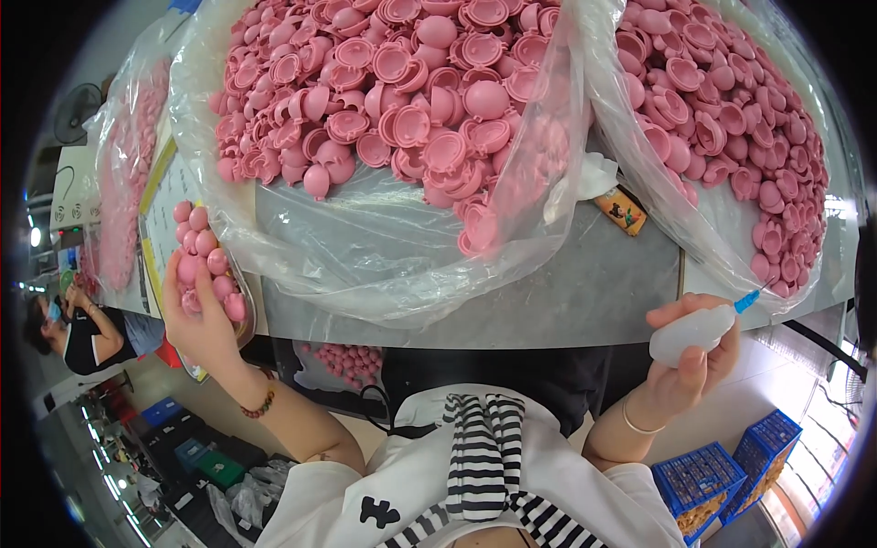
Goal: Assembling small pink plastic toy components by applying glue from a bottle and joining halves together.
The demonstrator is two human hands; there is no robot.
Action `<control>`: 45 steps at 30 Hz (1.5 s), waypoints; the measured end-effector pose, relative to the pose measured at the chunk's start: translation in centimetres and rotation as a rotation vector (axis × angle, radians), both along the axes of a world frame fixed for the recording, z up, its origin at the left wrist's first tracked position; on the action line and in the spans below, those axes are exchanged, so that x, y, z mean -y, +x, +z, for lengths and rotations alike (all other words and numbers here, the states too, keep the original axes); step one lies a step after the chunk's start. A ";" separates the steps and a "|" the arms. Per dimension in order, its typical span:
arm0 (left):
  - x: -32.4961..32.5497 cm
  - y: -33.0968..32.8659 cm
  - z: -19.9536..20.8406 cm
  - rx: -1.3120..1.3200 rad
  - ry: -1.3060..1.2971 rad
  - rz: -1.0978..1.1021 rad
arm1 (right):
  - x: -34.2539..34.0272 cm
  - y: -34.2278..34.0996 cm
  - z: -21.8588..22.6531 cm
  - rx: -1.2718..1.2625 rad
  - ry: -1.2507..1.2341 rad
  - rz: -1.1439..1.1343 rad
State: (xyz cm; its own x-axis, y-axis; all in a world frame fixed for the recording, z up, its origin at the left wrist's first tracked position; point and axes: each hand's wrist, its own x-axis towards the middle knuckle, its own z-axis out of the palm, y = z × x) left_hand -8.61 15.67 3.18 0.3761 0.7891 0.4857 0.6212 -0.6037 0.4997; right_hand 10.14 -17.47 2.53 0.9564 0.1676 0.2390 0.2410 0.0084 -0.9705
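My right hand (699, 352) grips a white squeeze bottle (681, 336) with a blue needle tip (746, 301), which points up and to the right. The bottle is tilted and held just over the table's near edge. On the left, my left hand (196, 324) reaches over a tray (245, 331) of round pink balls (203, 242). Its fingers are spread, with balls between and beside them; whether it pinches one is hard to see. Large clear plastic bags (384, 306) lie ahead, one full of pink half-shell pieces (411, 126).
A second bag of pink pieces (731, 128) lies at the right. Between the bags sits a small orange-and-black packet (623, 210) beside crumpled white tissue (596, 178). Blue crates (699, 484) stand on the floor at lower right. Another person (96, 333) works at far left.
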 end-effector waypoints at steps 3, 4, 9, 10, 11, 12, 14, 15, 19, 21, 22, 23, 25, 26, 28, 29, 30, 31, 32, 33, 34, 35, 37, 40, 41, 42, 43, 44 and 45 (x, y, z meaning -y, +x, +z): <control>-0.6 0.6 -0.2 -0.153 0.216 0.100 | -0.6 0.0 0.0 0.019 0.006 -0.032; 0.8 2.3 -0.2 0.066 0.092 -0.079 | -0.9 -0.2 0.1 0.036 0.020 -0.032; 5.0 8.4 -0.2 -0.296 0.032 -0.653 | -1.3 -0.5 -0.1 0.074 0.038 0.000; 5.0 8.7 -0.5 -0.289 0.083 -0.616 | -1.3 -0.6 0.0 0.076 0.039 0.002; 4.9 8.5 -0.4 -0.288 0.084 -0.616 | -1.2 -0.7 0.1 0.070 0.042 0.013; 4.6 8.3 -0.3 -0.232 -0.052 -0.588 | -1.1 -0.7 0.2 0.065 0.045 0.024; 4.7 8.1 -0.2 -0.174 -0.191 -0.559 | -0.7 -0.6 0.1 0.052 0.044 0.041; 5.0 7.8 0.0 -0.194 -0.218 -0.524 | -0.5 -0.7 0.1 0.039 0.046 0.058; 8.2 7.7 0.1 0.212 -0.491 -0.486 | -0.5 -1.1 0.1 -0.025 0.123 0.122; 11.6 7.4 0.9 0.430 -0.804 -0.753 | -1.1 -1.6 0.4 -0.076 0.266 0.330; 12.3 7.2 0.9 0.471 -0.930 -0.937 | -1.8 -1.7 -0.2 -0.038 0.391 0.475; 12.1 7.8 0.7 0.313 -0.914 -1.201 | -2.4 -1.9 -0.1 -0.126 0.468 0.608; 14.7 8.8 0.7 0.406 -1.310 -1.284 | -2.7 -1.8 0.3 -0.169 0.369 0.693; 15.2 8.9 0.3 0.427 -1.514 -1.289 | -2.9 -1.3 0.8 -0.178 0.284 0.760; 15.7 8.8 -1.1 0.454 -1.545 -1.335 | -3.3 -2.7 0.8 -0.175 0.338 0.613; 16.4 8.8 -1.5 0.608 -1.595 -1.239 | -3.8 -3.0 1.2 -0.206 0.250 0.464; 16.8 8.7 -1.9 0.761 -1.637 -1.134 | -4.0 -3.1 1.3 -0.236 0.162 0.317; 16.9 9.0 -2.5 0.802 -1.612 -1.217 | -3.5 -2.9 1.1 -0.234 0.157 0.310; 17.0 9.1 -2.5 0.802 -1.617 -1.220 | -2.8 -2.5 0.6 -0.244 0.251 0.436; 17.1 9.2 -2.3 0.801 -1.595 -1.227 | -2.4 -2.3 0.3 -0.254 0.345 0.562; 17.1 9.4 -2.3 0.795 -1.576 -1.234 | -2.4 -2.2 0.1 -0.255 0.343 0.554; 17.1 9.5 -2.3 0.791 -1.584 -1.237 | -2.5 -2.2 0.0 -0.271 0.375 0.561; 16.7 9.5 -2.5 0.787 -1.557 -1.344 | -2.7 -2.4 0.0 -0.289 0.409 0.563; 16.3 8.9 -3.9 0.939 -1.708 -1.344 | -2.2 -2.6 -0.2 -0.292 0.395 0.410; 16.4 8.9 -3.8 0.937 -1.709 -1.345 | -1.8 -2.4 -0.5 -0.236 0.338 0.354; 16.4 8.8 -3.5 0.914 -1.766 -1.328 | -1.6 -2.6 -0.2 -0.229 0.315 0.216; 16.5 8.8 -3.2 0.890 -1.825 -1.311 | -1.5 -1.5 -0.4 0.017 0.260 0.266; 16.6 8.9 -3.1 0.890 -1.827 -1.311 | -1.6 -0.3 -0.6 0.263 0.202 0.314; 16.6 8.9 -3.0 0.843 -1.809 -1.307 | -1.8 -0.4 0.0 0.243 0.296 0.347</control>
